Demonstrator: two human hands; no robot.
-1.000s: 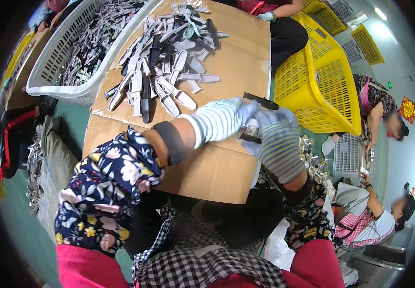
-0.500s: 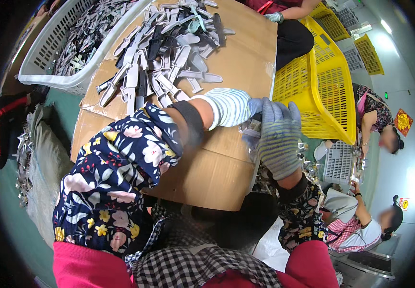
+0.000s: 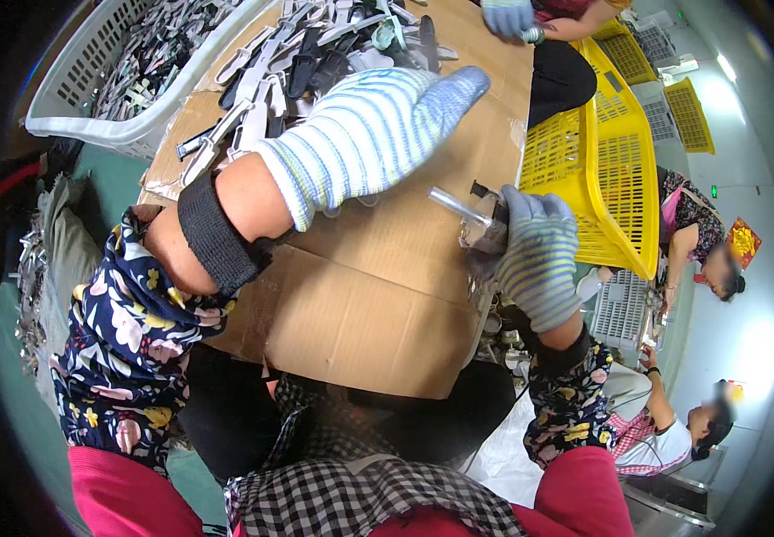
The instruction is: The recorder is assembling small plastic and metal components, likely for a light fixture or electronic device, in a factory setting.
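My left hand, in a white and blue striped glove, reaches over the near edge of the pile of grey, black and pale plastic clip-like pieces. Its thumb is stretched out to the right; the other fingers are mostly hidden behind the hand. At the right edge of the cardboard, my gloved right hand is closed on a dark, plastic-wrapped piece with a pale rod pointing up to the left. Its exact kind I cannot make out.
A white basket full of similar pieces stands at the far left. Beyond the cardboard's right edge is a yellow basket. A co-worker's gloved hand shows at the top. Other people sit at the right, and a sack lies left.
My left hand has left the right hand's side and moved left and up over the pile. The wrapped piece in my right hand is now uncovered. A co-worker's hand has come into view.
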